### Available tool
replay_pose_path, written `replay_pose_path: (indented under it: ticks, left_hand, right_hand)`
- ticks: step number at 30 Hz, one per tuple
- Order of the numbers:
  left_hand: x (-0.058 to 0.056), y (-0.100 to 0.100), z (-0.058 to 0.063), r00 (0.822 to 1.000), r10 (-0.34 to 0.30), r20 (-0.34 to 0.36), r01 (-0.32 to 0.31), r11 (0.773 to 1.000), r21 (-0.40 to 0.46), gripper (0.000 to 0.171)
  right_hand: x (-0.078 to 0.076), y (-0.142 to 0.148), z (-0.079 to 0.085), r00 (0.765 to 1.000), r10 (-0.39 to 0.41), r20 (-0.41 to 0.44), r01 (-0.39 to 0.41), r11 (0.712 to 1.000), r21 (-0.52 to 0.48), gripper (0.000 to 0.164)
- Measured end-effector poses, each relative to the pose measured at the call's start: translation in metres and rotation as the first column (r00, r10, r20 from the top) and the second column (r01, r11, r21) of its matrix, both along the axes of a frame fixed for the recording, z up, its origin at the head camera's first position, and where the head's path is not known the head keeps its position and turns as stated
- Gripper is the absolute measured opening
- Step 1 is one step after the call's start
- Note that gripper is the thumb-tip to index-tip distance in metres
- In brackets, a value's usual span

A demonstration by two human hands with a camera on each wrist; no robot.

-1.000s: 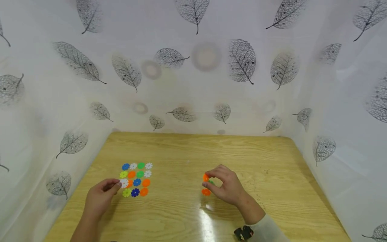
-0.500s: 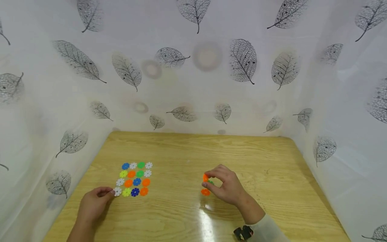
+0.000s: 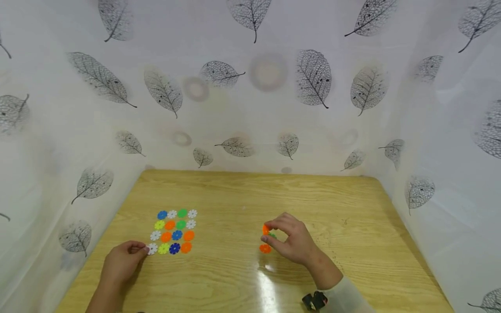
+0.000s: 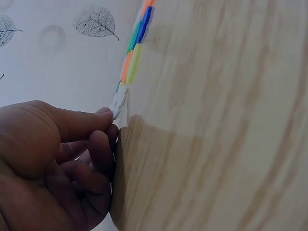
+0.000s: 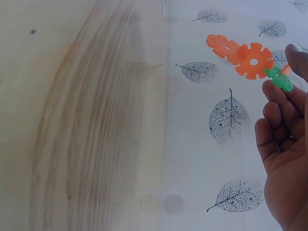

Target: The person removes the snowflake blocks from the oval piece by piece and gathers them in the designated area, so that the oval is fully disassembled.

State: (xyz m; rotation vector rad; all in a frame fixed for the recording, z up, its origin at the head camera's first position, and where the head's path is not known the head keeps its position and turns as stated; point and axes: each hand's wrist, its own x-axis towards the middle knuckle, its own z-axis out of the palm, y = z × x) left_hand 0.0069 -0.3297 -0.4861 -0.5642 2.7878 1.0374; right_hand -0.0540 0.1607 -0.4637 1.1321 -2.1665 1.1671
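Note:
My left hand [image 3: 122, 262] pinches the edge of a white plastic snowflake disc [image 3: 152, 249] at the front left corner of a grid of flat discs. In the left wrist view the thumb lies against that disc's rim, low at the table. Orange, yellow, blue, green and white snowflake discs [image 3: 166, 237] fill the rest of the grid in rows. Over the middle of the table, my right hand [image 3: 291, 239] holds a small joined cluster of orange and green snowflake discs [image 5: 254, 61] between thumb and fingers. Fingers partly hide the cluster's green disc.
A light wood-grain table [image 3: 231, 278] lies under both hands. White sheeting [image 3: 242, 108] printed with dark leaves hangs at the back and both sides. A dark strap device [image 3: 314, 301] sits at the right wrist.
My left hand has brought the white snowflake disc toward me and left, down to the grid's front left corner. For the last half second it stays there. The right hand holds its cluster nearly still.

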Motion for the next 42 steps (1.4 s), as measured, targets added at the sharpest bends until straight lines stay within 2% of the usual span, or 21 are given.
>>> replay_pose_path:
  ticks: [10,14,20,24,27,30,34,37,42]
  left_hand:
    - [-0.002,0.001,-0.001,1.0,-0.01,0.011,0.009,1.0,0.014,0.042]
    - [-0.002,0.003,-0.002,1.0,0.005,0.009,-0.005,1.0,0.016,0.042]
    - [-0.002,0.016,0.0,0.998,0.026,-0.063,-0.024,0.999,0.029,0.039]
    - [-0.004,0.034,0.006,0.993,0.021,-0.113,-0.01,0.995,0.1,0.038]
    - [-0.007,0.052,0.012,0.986,-0.002,-0.167,0.03,0.986,0.165,0.036]
    - [-0.01,0.071,0.017,0.976,-0.045,-0.214,0.1,0.962,0.255,0.033]
    - [-0.014,0.093,0.022,0.961,-0.107,-0.253,0.201,0.903,0.381,0.029]
    - [-0.017,0.108,0.023,0.948,-0.156,-0.277,0.265,0.868,0.419,0.024]
    - [-0.024,0.134,0.024,0.926,-0.249,-0.283,0.356,0.824,0.441,0.023]
  right_hand:
    - [-0.001,0.0,-0.001,1.0,0.016,-0.024,-0.016,1.0,-0.011,0.026]
    - [-0.001,0.001,-0.001,0.999,0.017,-0.028,-0.018,1.0,-0.01,0.026]
    - [-0.001,0.001,-0.001,0.999,0.019,-0.029,-0.02,1.0,-0.01,0.026]
    - [-0.002,0.001,-0.001,0.999,0.029,-0.043,-0.03,0.999,-0.025,0.027]
    - [-0.002,0.0,0.0,0.998,0.036,-0.053,-0.038,0.999,-0.039,0.027]
    - [-0.001,0.0,0.001,0.997,0.038,-0.06,-0.041,0.998,-0.049,0.027]
    - [-0.001,-0.001,0.002,0.997,0.042,-0.068,-0.046,0.997,-0.057,0.027]
    - [-0.001,-0.002,0.002,0.997,0.045,-0.07,-0.049,0.997,-0.06,0.028]
    - [-0.001,-0.002,0.002,0.995,0.056,-0.081,-0.062,0.995,-0.073,0.03]
